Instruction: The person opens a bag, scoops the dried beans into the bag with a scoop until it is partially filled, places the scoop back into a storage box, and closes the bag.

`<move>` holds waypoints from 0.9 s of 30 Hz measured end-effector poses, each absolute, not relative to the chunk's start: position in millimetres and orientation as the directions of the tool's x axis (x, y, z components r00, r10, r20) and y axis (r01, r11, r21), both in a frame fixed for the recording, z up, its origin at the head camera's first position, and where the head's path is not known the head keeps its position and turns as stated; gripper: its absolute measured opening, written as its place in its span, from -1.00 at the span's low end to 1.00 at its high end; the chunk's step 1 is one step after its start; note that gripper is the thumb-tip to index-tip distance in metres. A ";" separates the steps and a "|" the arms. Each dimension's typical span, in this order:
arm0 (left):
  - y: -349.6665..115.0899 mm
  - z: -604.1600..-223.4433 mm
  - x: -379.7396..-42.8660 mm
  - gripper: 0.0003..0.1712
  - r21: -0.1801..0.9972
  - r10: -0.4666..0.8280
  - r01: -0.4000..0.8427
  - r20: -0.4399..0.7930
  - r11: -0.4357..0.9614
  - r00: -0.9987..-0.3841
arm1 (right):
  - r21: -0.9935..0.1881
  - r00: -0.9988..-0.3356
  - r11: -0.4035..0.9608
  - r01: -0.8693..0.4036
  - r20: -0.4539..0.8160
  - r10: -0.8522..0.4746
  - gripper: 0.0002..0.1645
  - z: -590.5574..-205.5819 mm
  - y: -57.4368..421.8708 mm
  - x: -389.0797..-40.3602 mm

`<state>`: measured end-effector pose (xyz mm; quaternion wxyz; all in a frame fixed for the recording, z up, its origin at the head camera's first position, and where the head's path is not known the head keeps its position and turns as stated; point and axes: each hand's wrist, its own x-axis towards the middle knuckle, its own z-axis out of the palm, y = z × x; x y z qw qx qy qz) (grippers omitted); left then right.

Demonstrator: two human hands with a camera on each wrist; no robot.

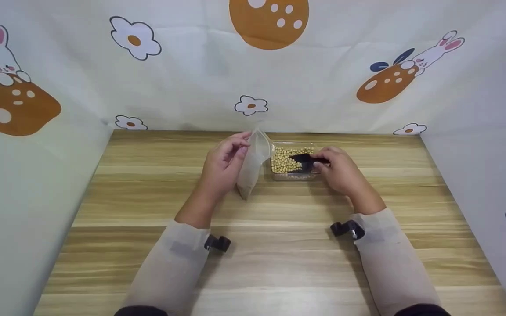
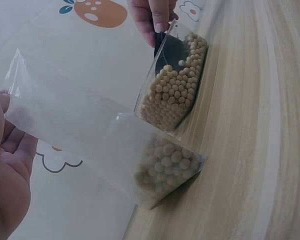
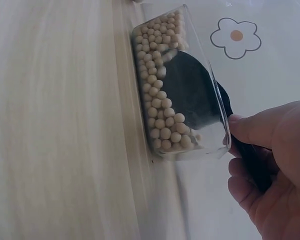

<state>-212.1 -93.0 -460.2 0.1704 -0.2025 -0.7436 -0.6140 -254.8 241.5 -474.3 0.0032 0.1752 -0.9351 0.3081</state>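
Note:
My left hand [image 1: 221, 167] pinches the upper edge of a translucent pouch bag [image 1: 253, 164], its mouth partly spread at the top. In the left wrist view, several soybeans [image 2: 169, 161] lie in the bag's bottom, which rests on the table. Just right of the bag stands a clear rectangular container [image 1: 294, 177] holding more soybeans [image 1: 283, 161]. My right hand [image 1: 341, 170] grips the handle of a black scoop [image 3: 192, 90] at the container's right side. The scoop's blade is down inside the container, against the soybeans; its tip is partly hidden by them.
The wood-grain table [image 1: 279, 250] extends in front of both arms. A pale printed cloth [image 1: 191, 83] forms a wall close behind the container and along both sides. Black camera mounts [image 1: 218, 242] sit on both wrists.

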 end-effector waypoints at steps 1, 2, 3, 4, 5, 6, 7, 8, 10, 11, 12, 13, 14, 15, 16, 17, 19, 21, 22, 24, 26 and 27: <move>-92.8 -460.1 -212.2 -0.77 0.844 0.091 0.511 0.503 0.162 -0.860 | -0.582 -0.941 0.746 -0.322 0.112 -0.319 -0.66 -474.5 242.1 -255.0; -92.8 -460.3 -212.4 -0.78 0.845 0.090 0.511 0.503 0.159 -0.860 | -0.591 -0.944 0.743 -0.315 0.109 -0.313 -0.66 -475.0 242.8 -255.5; -92.8 -460.6 -212.4 -0.78 0.845 0.089 0.512 0.504 0.157 -0.859 | -0.599 -0.946 0.740 -0.307 0.104 -0.308 -0.66 -475.6 243.4 -256.0; -92.8 -460.7 -212.4 -0.78 0.845 0.088 0.512 0.505 0.154 -0.859 | -0.608 -0.948 0.736 -0.297 0.097 -0.302 -0.65 -476.3 243.9 -256.6; -92.7 -460.9 -212.6 -0.77 0.846 0.087 0.511 0.504 0.152 -0.859 | -0.617 -0.950 0.732 -0.290 0.091 -0.299 -0.65 -477.2 244.6 -257.4; -92.6 -461.1 -212.5 -0.77 0.846 0.086 0.511 0.504 0.153 -0.859 | -0.626 -0.951 0.726 -0.284 0.086 -0.298 -0.64 -478.0 245.2 -258.0; -92.6 -461.2 -212.7 -0.77 0.846 0.087 0.511 0.504 0.151 -0.859 | -0.637 -0.953 0.720 -0.276 0.080 -0.294 -0.64 -478.7 246.0 -258.5; -92.6 -461.4 -212.7 -0.77 0.846 0.087 0.511 0.504 0.151 -0.859 | -0.649 -0.954 0.713 -0.266 0.073 -0.290 -0.63 -479.3 246.8 -259.0; -92.5 -461.4 -212.7 -0.77 0.846 0.088 0.512 0.504 0.151 -0.859 | -0.672 -0.957 0.698 -0.248 0.059 -0.283 -0.62 -479.9 248.3 -259.5; -92.5 -461.5 -212.7 -0.77 0.846 0.089 0.511 0.504 0.152 -0.859 | -0.684 -0.959 0.690 -0.238 0.053 -0.279 -0.63 -480.1 249.2 -259.7; -92.5 -461.4 -212.6 -0.78 0.846 0.090 0.511 0.503 0.154 -0.860 | -0.694 -0.960 0.682 -0.230 0.047 -0.276 -0.62 -480.0 250.1 -259.7; -92.4 -461.3 -212.5 -0.77 0.847 0.089 0.509 0.501 0.155 -0.861 | -0.704 -0.962 0.675 -0.220 0.042 -0.270 -0.62 -479.7 251.0 -259.7; -92.3 -461.4 -212.5 -0.78 0.849 0.088 0.505 0.497 0.157 -0.863 | -0.713 -0.963 0.668 -0.214 0.038 -0.267 -0.63 -479.6 251.9 -259.7; -92.3 -461.6 -212.5 -0.77 0.851 0.086 0.503 0.495 0.154 -0.865 | -0.723 -0.964 0.660 -0.206 0.036 -0.262 -0.63 -479.5 253.0 -259.8; -92.2 -461.7 -212.5 -0.76 0.852 0.086 0.500 0.493 0.153 -0.866 | -0.735 -0.966 0.650 -0.195 0.031 -0.255 -0.63 -479.6 254.2 -260.0; -92.1 -461.9 -212.5 -0.76 0.854 0.084 0.498 0.490 0.152 -0.867 | -0.745 -0.969 0.641 -0.183 0.026 -0.246 -0.63 -479.5 255.5 -260.0; -92.1 -462.1 -212.4 -0.75 0.856 0.084 0.495 0.488 0.147 -0.869 | -0.774 -0.974 0.615 -0.154 0.013 -0.228 -0.63 -479.2 257.8 -259.9; -92.2 -462.4 -212.5 -0.74 0.858 0.086 0.496 0.488 0.137 -0.868 | -0.802 -0.977 0.584 -0.122 -0.005 -0.212 -0.62 -478.9 260.4 -259.9; -92.2 -462.5 -212.6 -0.73 0.857 0.086 0.496 0.489 0.136 -0.868 | -0.816 -0.978 0.568 -0.109 -0.013 -0.206 -0.62 -478.4 261.4 -259.9; -92.4 -462.5 -212.5 -0.74 0.854 0.088 0.500 0.492 0.144 -0.866 | -0.840 -0.979 0.535 -0.089 -0.023 -0.200 -0.61 -476.8 262.8 -259.8; -92.4 -462.6 -212.4 -0.74 0.852 0.088 0.501 0.493 0.154 -0.865 | -0.859 -0.979 0.507 -0.078 -0.029 -0.200 -0.61 -474.9 263.9 -259.8; -92.4 -462.5 -212.4 -0.75 0.849 0.088 0.502 0.495 0.162 -0.865 | -0.868 -0.979 0.491 -0.073 -0.031 -0.201 -0.61 -473.7 263.9 -259.5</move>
